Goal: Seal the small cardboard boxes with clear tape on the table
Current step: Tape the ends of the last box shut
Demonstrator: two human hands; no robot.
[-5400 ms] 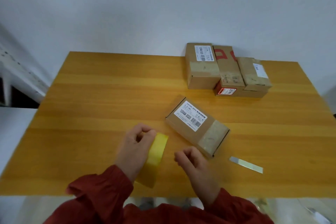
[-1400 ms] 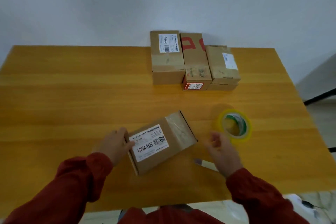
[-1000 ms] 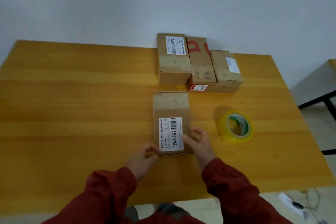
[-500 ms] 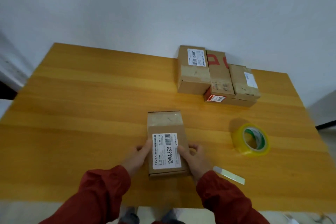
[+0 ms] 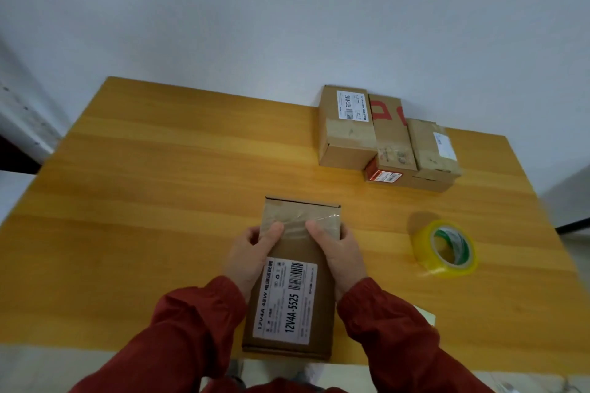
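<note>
Two hands, the left hand (image 5: 252, 260) and the right hand (image 5: 340, 257), clasp the long sides of the brown rectangular cardboard box (image 5: 297, 249) at the near edge of the wooden desk (image 5: 159, 201). Both thumbs press its clear tape strip (image 5: 298, 223). Half a second earlier they flanked the label; this forward slide suggests the seal is being smoothed down. The yellow-tinted tape roll (image 5: 423, 252) lies to the right.

Five boxes in all, one front box (image 5: 295, 300) and four rear boxes (image 5: 346, 134); one tape roll (image 5: 426, 260); one strip (image 5: 426, 316); one table (image 5: 159, 201); one left hand (image 5: 249, 257), one right hand (image 5: 341, 254).
</note>
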